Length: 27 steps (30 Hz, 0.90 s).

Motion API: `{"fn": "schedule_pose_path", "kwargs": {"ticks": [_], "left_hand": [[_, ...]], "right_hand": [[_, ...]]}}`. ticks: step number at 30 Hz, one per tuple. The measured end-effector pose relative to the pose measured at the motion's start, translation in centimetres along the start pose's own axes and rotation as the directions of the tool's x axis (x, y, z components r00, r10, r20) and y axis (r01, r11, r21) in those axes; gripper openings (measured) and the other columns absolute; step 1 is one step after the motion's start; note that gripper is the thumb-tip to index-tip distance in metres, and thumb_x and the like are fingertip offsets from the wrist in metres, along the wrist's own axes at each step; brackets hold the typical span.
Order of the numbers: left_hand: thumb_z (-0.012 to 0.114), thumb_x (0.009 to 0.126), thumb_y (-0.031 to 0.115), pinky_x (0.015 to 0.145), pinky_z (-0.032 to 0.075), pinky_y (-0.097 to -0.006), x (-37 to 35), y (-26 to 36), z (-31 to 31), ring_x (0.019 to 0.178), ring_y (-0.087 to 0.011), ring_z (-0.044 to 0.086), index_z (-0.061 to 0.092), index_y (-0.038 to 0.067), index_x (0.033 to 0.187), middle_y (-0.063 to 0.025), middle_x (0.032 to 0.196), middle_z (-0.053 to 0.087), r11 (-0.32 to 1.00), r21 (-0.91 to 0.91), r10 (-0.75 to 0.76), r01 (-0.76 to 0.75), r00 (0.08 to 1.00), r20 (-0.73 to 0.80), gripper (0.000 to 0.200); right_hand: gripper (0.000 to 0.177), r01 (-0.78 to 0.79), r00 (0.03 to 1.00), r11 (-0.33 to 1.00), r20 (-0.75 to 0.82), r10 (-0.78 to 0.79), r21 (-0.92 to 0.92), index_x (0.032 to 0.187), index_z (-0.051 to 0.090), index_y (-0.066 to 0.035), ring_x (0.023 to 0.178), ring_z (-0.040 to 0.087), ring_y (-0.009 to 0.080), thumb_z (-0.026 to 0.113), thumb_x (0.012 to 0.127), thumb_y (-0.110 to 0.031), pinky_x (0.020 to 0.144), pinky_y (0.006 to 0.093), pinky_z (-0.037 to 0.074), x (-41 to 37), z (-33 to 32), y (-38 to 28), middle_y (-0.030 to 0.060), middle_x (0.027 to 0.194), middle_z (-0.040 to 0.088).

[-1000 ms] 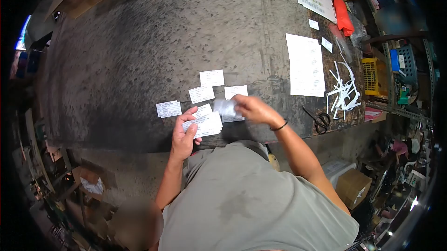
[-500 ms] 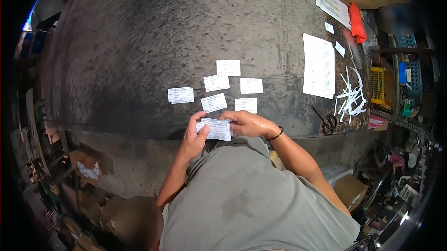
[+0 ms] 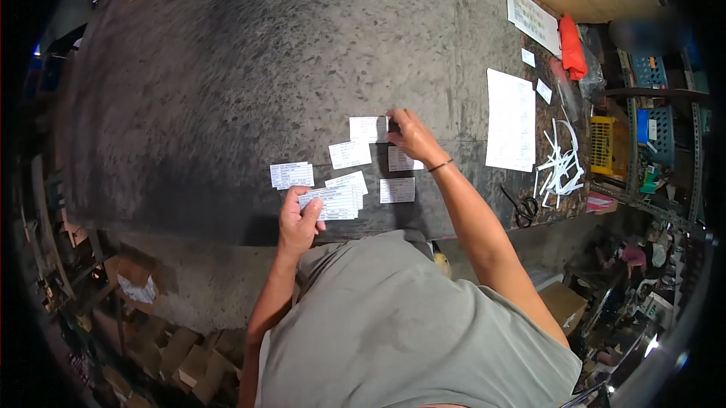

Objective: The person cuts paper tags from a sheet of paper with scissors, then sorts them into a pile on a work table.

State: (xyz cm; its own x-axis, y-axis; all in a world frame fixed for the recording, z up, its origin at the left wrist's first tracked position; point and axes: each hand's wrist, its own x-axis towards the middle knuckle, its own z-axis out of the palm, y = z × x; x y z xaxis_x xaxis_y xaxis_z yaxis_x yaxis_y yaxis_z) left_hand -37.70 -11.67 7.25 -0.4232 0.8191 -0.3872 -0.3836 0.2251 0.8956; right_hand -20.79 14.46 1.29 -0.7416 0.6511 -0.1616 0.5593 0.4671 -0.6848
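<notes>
My left hand [image 3: 301,220] holds a fanned stack of printed white cards [image 3: 333,204] near the table's front edge, thumb on top. Farther out, my right hand [image 3: 411,138] has its fingertips at the right edge of the top card [image 3: 367,129]; whether they grip it is hard to tell. Below that hand lies a partly covered card [image 3: 404,160], with another card [image 3: 397,190] nearer me. One card [image 3: 349,154] lies left of centre, and one [image 3: 348,182] is partly behind the stack. Two or more overlapping cards [image 3: 292,175] lie at the left.
The dark, worn table [image 3: 189,90] carries large printed sheets [image 3: 511,119], white strips [image 3: 560,162], black scissors [image 3: 522,207] and a red item [image 3: 572,46] on the right. Shelving with a yellow basket [image 3: 602,145] and a blue basket [image 3: 660,136] stands beyond the right edge.
My right hand has left the held stack and reached forward to the top card. My left hand has moved slightly left with the stack. The camera view has shifted a little.
</notes>
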Motion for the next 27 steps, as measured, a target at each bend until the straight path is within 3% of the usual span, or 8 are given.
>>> {"fn": "schedule_pose_path", "kwargs": {"ticks": [2, 5, 18, 21, 23, 24, 26, 27], "left_hand": [[0.055, 0.090, 0.011, 0.041, 0.039, -0.0183, 1.1, 1.0, -0.6, 0.050, -0.0047, 0.048, 0.046, 0.002, 0.104, -0.0037, 0.077, 0.057, 1.000, 0.017, -0.003, 0.004, 0.998, -0.065, 0.019], [0.054, 0.090, 0.009, 0.043, 0.040, -0.0183, 2.0, 1.0, -1.7, 0.051, -0.0042, 0.046, 0.046, 0.001, 0.105, -0.0043, 0.080, 0.057, 1.000, 0.021, 0.020, -0.017, 0.987, -0.157, 0.019], [0.052, 0.090, 0.010, 0.045, 0.041, -0.0183, 1.9, 0.5, -2.1, 0.054, -0.0035, 0.045, 0.045, 0.002, 0.106, -0.0044, 0.083, 0.057, 0.999, 0.003, 0.050, -0.050, 0.978, -0.201, 0.019], [0.051, 0.092, 0.011, 0.042, 0.036, -0.0170, 1.7, 0.6, -2.1, 0.052, -0.0044, 0.047, 0.045, 0.003, 0.106, -0.0041, 0.080, 0.057, 0.997, 0.030, 0.076, -0.071, 0.973, -0.217, 0.017], [0.052, 0.091, 0.011, 0.044, 0.040, -0.0183, 1.3, 0.8, -2.2, 0.053, -0.0044, 0.047, 0.045, 0.001, 0.106, -0.0047, 0.081, 0.057, 0.998, 0.021, 0.062, -0.059, 0.979, -0.193, 0.019], [0.052, 0.091, 0.011, 0.044, 0.040, -0.0183, 1.2, 0.9, -2.2, 0.053, -0.0044, 0.047, 0.045, 0.001, 0.106, -0.0047, 0.081, 0.057, 0.998, 0.023, 0.063, -0.060, 0.979, -0.194, 0.019], [0.051, 0.092, 0.013, 0.043, 0.039, -0.0185, 0.8, 0.9, -2.3, 0.053, -0.0047, 0.049, 0.046, 0.001, 0.108, -0.0066, 0.087, 0.060, 0.997, -0.047, 0.048, -0.057, 0.983, -0.180, 0.020], [0.051, 0.092, 0.013, 0.043, 0.039, -0.0185, 0.6, 1.3, -2.0, 0.053, -0.0047, 0.049, 0.046, 0.001, 0.108, -0.0066, 0.087, 0.060, 0.998, -0.044, 0.044, -0.053, 0.982, -0.183, 0.020]], "right_hand": [[0.048, -0.020, 0.999, 0.991, 0.044, 0.026, -0.129, 0.113, 0.051, -0.006, 0.096, 0.055, 0.0331, 0.074, 0.071, -0.012, 0.079, 0.0398, 0.047, 1.3, 0.2, -1.3, 0.0154, 0.106, 0.051], [0.054, -0.066, 0.992, 0.977, 0.092, 0.087, -0.204, 0.114, 0.051, -0.007, 0.095, 0.055, 0.0348, 0.077, 0.068, -0.017, 0.079, 0.0407, 0.048, 2.0, 0.8, -1.3, 0.0146, 0.104, 0.049], [0.047, -0.124, 0.972, 0.958, 0.161, 0.169, -0.257, 0.110, 0.049, -0.007, 0.096, 0.057, 0.0412, 0.072, 0.070, -0.012, 0.077, 0.0457, 0.049, 2.6, 1.4, -1.0, 0.0201, 0.110, 0.052], [0.039, -0.130, 0.969, 0.940, 0.162, 0.188, -0.317, 0.107, 0.051, -0.004, 0.094, 0.057, 0.0414, 0.068, 0.073, -0.009, 0.077, 0.0451, 0.049, 2.5, 1.9, 0.2, 0.0208, 0.110, 0.052], [0.033, -0.032, 0.999, 0.987, -0.004, 0.032, -0.156, 0.107, 0.053, -0.001, 0.090, 0.061, 0.0386, 0.064, 0.075, -0.006, 0.074, 0.0422, 0.050, 2.8, 2.4, 2.9, 0.0207, 0.102, 0.059], [0.033, -0.030, 1.000, 0.988, -0.004, 0.030, -0.154, 0.107, 0.053, -0.001, 0.090, 0.061, 0.0386, 0.064, 0.075, -0.006, 0.074, 0.0422, 0.050, 2.7, 1.4, 2.3, 0.0207, 0.102, 0.059], [0.033, -0.192, 0.981, 0.980, 0.023, 0.191, 0.049, 0.109, 0.053, -0.001, 0.087, 0.065, 0.0334, 0.062, 0.077, -0.004, 0.070, 0.0389, 0.051, 2.4, -1.9, -1.4, 0.0200, 0.092, 0.065], [0.033, -0.193, 0.981, 0.980, 0.028, 0.192, 0.053, 0.109, 0.053, -0.001, 0.087, 0.065, 0.0334, 0.062, 0.077, -0.004, 0.070, 0.0389, 0.051, 2.0, -2.6, -2.7, 0.0200, 0.092, 0.065]]}}
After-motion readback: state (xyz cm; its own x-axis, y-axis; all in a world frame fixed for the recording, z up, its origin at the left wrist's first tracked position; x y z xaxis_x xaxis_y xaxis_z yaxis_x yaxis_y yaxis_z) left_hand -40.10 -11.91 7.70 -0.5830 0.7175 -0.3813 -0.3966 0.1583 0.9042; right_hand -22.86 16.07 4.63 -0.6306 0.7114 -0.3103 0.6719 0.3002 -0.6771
